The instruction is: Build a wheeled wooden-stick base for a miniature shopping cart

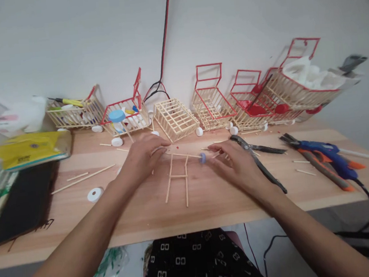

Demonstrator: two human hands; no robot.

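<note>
A small ladder-shaped frame of thin wooden sticks lies flat on the wooden table in front of me. Its top cross stick runs sideways between my hands. My left hand pinches the left end of that stick. At the stick's right end sits a small blue cap, pinched by the fingertips of my right hand. Black pliers lie just beside my right hand.
Several stick-built carts with red frames line the wall. A blue and orange glue gun lies at the right. A white cap, loose sticks, a black phone and a yellow packet lie at the left.
</note>
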